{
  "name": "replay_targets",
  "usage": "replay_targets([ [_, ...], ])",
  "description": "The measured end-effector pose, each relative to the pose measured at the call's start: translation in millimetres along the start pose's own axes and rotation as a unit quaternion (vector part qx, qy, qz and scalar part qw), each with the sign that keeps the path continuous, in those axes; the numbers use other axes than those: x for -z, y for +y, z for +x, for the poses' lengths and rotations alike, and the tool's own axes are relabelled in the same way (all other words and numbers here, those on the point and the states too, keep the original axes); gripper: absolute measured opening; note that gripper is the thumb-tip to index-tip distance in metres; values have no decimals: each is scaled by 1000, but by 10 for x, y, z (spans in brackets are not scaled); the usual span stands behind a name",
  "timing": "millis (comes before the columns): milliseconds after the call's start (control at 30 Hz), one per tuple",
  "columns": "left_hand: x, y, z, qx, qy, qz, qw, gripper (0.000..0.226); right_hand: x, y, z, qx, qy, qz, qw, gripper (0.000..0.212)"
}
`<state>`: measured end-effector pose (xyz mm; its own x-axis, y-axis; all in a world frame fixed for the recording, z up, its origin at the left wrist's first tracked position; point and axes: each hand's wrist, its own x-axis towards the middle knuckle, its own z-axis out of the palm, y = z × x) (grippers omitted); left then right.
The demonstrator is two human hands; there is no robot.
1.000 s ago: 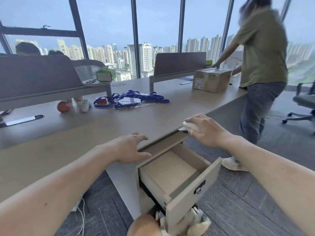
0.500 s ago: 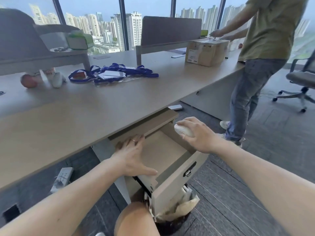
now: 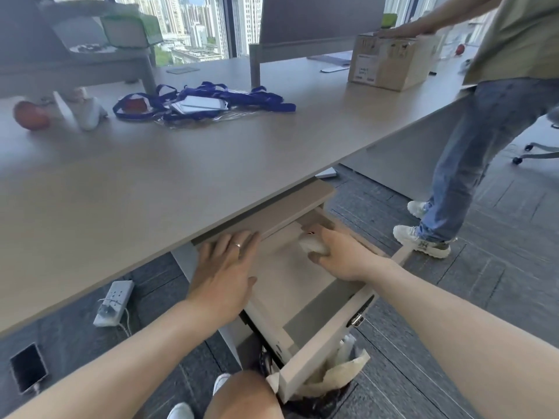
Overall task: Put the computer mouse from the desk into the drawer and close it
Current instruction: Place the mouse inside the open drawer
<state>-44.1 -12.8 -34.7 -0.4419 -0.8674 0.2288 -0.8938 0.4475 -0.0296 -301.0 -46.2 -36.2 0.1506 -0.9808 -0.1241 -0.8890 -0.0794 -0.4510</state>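
The drawer (image 3: 326,334) under the wooden desk (image 3: 151,189) is pulled out, its front panel toward me. My right hand (image 3: 338,255) is inside it near the back right corner, closed around the white computer mouse (image 3: 313,247), which is at or just above the drawer floor. My left hand (image 3: 223,267) lies flat with fingers spread over the drawer's left rim, a ring on one finger, holding nothing.
A person in a green shirt and jeans (image 3: 484,140) stands close on the right, hand on a cardboard box (image 3: 390,63). Blue lanyards (image 3: 208,101) and an orange ball (image 3: 30,114) lie on the desk. A bin with a bag (image 3: 329,379), power strip (image 3: 114,302) and phone (image 3: 28,367) are on the floor.
My right hand has carried the mouse from above the drawer's right edge down into the drawer. My left hand slid from the desk edge onto the drawer rim. The view tilted down.
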Motion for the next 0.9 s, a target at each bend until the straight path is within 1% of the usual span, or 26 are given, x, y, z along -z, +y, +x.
replay_targets([
  [100,-28,-39,25,3,33,-11,999,74,-130,15,142,-5,-35,10,999,59],
  [233,-58,-121,21,-3,41,-36,999,83,-300,109,351,-6,-52,1,999,60],
  [333,-90,-130,30,-1,51,-48,998,89,-394,128,440,-13,-61,-38,997,64],
  [467,-128,-141,38,-7,64,-51,997,90,-501,112,508,-15,-99,-86,991,66],
  [667,-153,-139,32,-9,61,-48,997,93,-531,104,492,5,-112,-158,981,62],
  [833,-179,-146,37,-8,60,-40,997,91,-564,72,496,7,-110,-189,976,62],
  [900,-166,-139,39,-11,55,-33,998,89,-567,75,488,-2,-122,-187,975,66],
])
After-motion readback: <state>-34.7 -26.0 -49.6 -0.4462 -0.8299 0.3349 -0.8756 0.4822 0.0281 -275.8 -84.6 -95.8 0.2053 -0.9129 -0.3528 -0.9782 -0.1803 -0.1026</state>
